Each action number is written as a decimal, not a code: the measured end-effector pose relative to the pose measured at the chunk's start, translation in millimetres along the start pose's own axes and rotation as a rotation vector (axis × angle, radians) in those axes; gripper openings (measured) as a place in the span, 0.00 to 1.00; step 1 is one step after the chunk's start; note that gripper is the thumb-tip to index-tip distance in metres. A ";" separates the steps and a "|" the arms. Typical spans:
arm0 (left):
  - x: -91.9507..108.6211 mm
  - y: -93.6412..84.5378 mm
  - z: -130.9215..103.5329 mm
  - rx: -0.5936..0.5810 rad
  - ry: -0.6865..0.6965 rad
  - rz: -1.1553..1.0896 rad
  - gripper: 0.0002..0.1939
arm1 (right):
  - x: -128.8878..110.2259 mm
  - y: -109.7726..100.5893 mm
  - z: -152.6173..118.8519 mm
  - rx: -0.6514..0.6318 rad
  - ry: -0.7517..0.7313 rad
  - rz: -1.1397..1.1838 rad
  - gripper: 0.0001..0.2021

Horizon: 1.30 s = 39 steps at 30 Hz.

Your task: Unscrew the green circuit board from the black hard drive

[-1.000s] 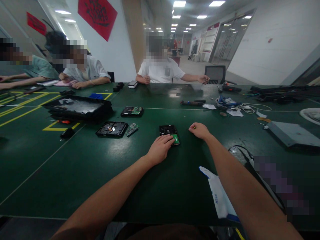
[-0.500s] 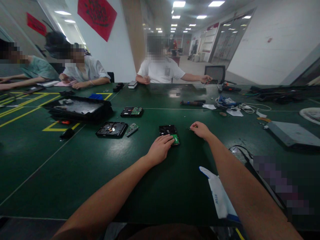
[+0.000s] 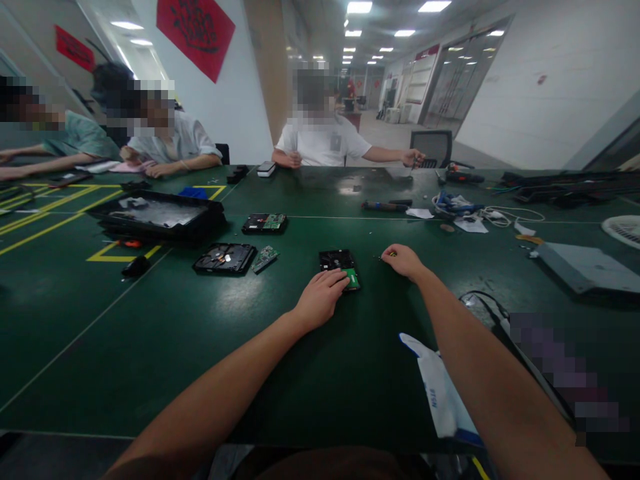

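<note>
A hard drive [image 3: 337, 260] lies on the green table in front of me, black with a green circuit board at its near right corner. My left hand [image 3: 321, 297] rests on its near side, fingers stretched out flat across the drive and hiding part of it. To the right of the drive, my right hand [image 3: 401, 261] is closed in a pinch low over the table. A bit of yellow shows between its fingers, too small to name. By those fingertips are tiny specks, perhaps small screws.
Left of the drive are an opened drive casing [image 3: 225, 259], a loose circuit board [image 3: 267, 259], another hard drive [image 3: 265, 223] and a black tray [image 3: 160, 217]. A white-blue packet [image 3: 443, 393] lies near my right forearm, a grey box [image 3: 585, 267] farther right. A co-worker [image 3: 320, 143] sits opposite.
Almost nothing differs. My right hand has turned or shifted very slightly at the same spot; my left hand stays on the hard drive.
</note>
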<state>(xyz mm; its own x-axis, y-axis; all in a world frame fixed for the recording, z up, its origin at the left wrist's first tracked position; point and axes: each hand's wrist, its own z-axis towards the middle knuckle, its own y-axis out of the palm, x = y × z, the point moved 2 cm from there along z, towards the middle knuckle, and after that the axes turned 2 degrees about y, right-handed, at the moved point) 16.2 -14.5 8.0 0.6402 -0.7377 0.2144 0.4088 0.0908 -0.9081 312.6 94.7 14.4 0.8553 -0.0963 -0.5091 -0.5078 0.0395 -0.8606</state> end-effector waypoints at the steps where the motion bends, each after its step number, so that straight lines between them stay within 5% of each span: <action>1: 0.3 -0.5 0.0 0.001 -0.002 0.000 0.24 | -0.1 -0.1 -0.2 0.001 -0.004 -0.007 0.10; 39: 2.6 -3.8 0.6 0.002 -0.007 0.000 0.23 | 6.0 4.6 10.2 0.024 -0.036 -0.050 0.08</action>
<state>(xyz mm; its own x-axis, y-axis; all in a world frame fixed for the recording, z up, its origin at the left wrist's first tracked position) 16.7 -16.4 12.2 0.6448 -0.7328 0.2173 0.4104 0.0921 -0.9072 316.4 104.4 7.2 0.8829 -0.0631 -0.4652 -0.4620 0.0595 -0.8849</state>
